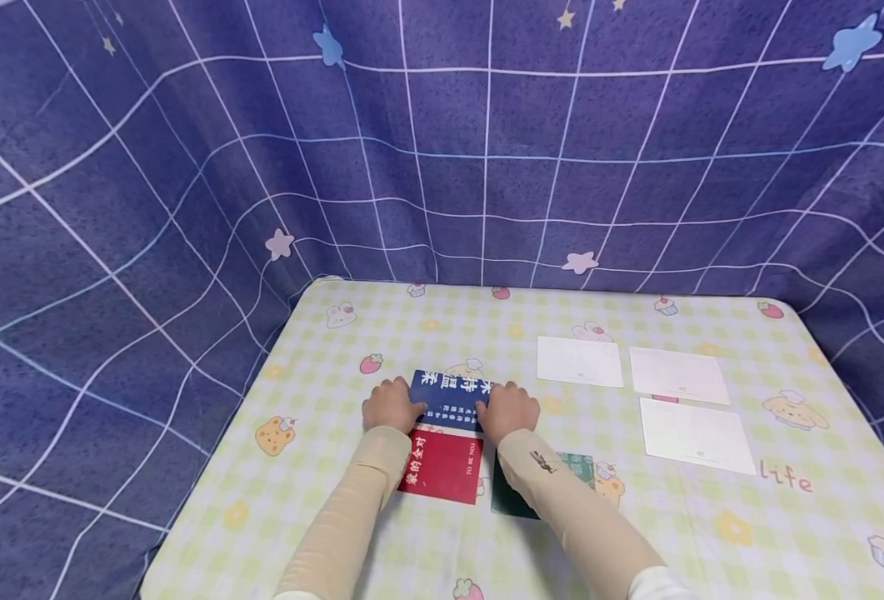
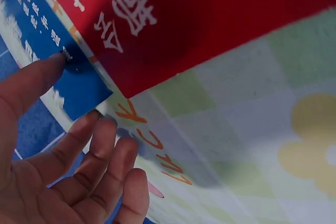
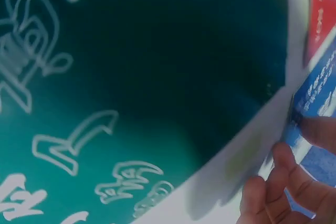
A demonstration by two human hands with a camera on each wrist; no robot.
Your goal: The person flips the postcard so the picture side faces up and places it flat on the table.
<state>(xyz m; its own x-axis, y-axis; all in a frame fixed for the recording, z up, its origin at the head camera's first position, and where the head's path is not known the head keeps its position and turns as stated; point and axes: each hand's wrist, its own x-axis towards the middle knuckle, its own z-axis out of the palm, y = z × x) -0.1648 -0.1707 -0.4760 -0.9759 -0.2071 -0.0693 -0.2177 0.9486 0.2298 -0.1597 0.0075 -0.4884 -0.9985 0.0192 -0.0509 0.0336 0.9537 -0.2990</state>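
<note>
Both hands hold a blue card with white lettering [image 1: 452, 402] by its two short ends, above the back edge of a red card [image 1: 445, 475]. At its left end, my left hand [image 1: 392, 405] pinches it; in the left wrist view the thumb lies on the blue card [image 2: 79, 85] and a forefinger is at its edge. My right hand [image 1: 511, 412] pinches the other end, thumb on top in the right wrist view. Beneath the right forearm lies a dark green card [image 1: 512, 493], partly hidden by the sleeve; its white lettering shows in the right wrist view.
Three white cards, one at the back [image 1: 580, 362], one beside it [image 1: 679, 375] and one nearer [image 1: 696, 435], lie on the right of the table. A checked, cartoon-patterned cloth [image 1: 292, 500] covers the table. Blue grid-patterned curtains [image 1: 449, 183] hang behind and at the sides.
</note>
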